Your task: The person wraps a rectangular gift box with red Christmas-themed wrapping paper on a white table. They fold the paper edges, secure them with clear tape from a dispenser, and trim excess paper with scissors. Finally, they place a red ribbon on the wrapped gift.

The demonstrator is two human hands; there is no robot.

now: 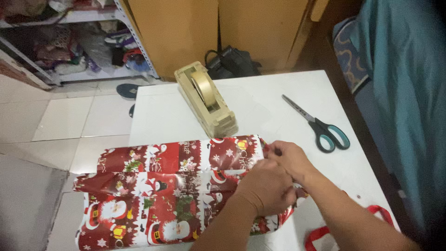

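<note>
Christmas wrapping paper (172, 195) is spread over the tabletop's (260, 107) near left corner; its right end is pinched by both the left hand (267, 188) and right hand (290, 158). Tape dispenser (206, 100) and scissors (320, 125) are placed behind.

Red festive-wrapped parcel (172, 195) lies flat on table.

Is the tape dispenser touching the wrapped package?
Cannot tell. In the head view the tape dispenser ends right at the top edge of the wrapped package, with no gap showing, but it may only overlap it in the picture.
</note>
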